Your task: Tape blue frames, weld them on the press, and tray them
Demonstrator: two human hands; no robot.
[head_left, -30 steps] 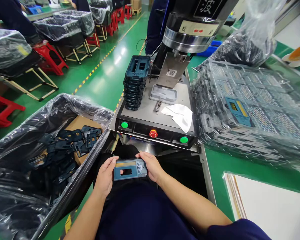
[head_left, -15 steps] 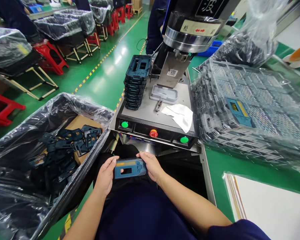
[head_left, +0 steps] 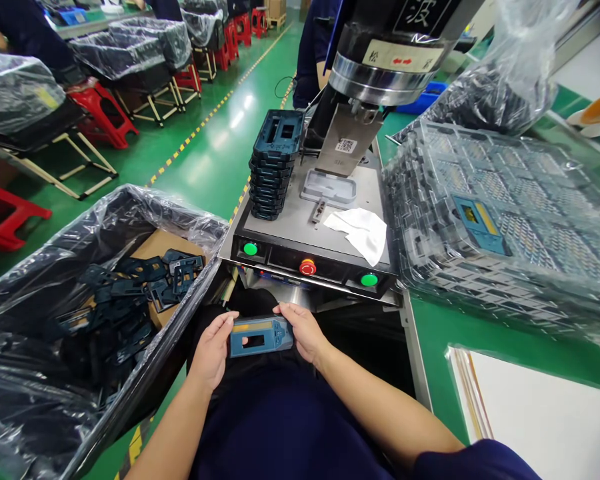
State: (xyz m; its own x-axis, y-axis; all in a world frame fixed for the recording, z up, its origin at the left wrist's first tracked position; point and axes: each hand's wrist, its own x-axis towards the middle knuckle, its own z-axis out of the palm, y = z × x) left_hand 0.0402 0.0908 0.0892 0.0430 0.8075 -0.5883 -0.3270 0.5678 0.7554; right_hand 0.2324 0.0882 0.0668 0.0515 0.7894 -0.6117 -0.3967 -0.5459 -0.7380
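Observation:
My left hand [head_left: 213,350] and my right hand [head_left: 303,331] grip the two short ends of a blue plastic housing [head_left: 260,337] above my lap. It has a rectangular window and a yellow strip along its far edge. Ahead stands a press machine with a steel base plate [head_left: 300,227], a steel head [head_left: 385,67] and a grey fixture [head_left: 329,187] beneath it. Neither hand touches the machine. A stack of dark blue frames [head_left: 271,167] stands on the plate, next to a white cloth [head_left: 357,233].
To my left, a plastic-lined bin [head_left: 100,227] holds loose dark blue frames [head_left: 145,283] and cardboard. To my right, a plastic-wrapped grey crate [head_left: 500,220] holds a blue part [head_left: 480,223]. White paper sheets [head_left: 535,413] lie at lower right. Co-workers and red stools stand beyond.
The blue housing has turned from a slight tilt to nearly level in my hands. My view has shifted slightly.

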